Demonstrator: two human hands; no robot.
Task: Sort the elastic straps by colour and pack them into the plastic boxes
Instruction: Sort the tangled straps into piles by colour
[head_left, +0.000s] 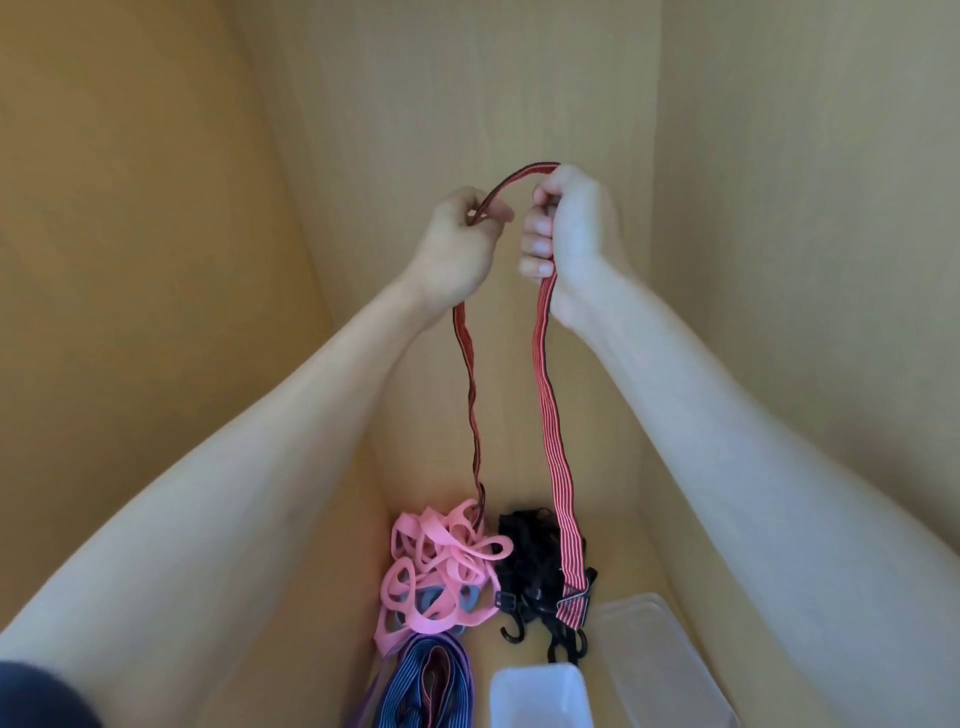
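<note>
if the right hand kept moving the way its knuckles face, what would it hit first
Probably the left hand, across a small gap from the right hand; both grip the same red striped strap. Depth is unclear, so it could slip just past.

red striped strap (550, 415): woven elastic cloth, ribbed lengthwise, matt, dark edging
pink straps (441, 566): smooth and rubbery-looking, flat, dull soft sheen
black bundle (524, 551): at 3 o'clock of the pink ones, matt cord, too tangled to tell the weave
black hooks (511, 634): hard plastic by the look, slight gloss
blue striped strap (415, 691): same ribbed woven cloth, matt
plastic box (540, 696): milky white plastic, smooth, bit shiny
lid (660, 665): at 3 o'clock of the box, clear smooth plastic
panels (727, 156): tan wood look, fine straight grain, matt
</note>
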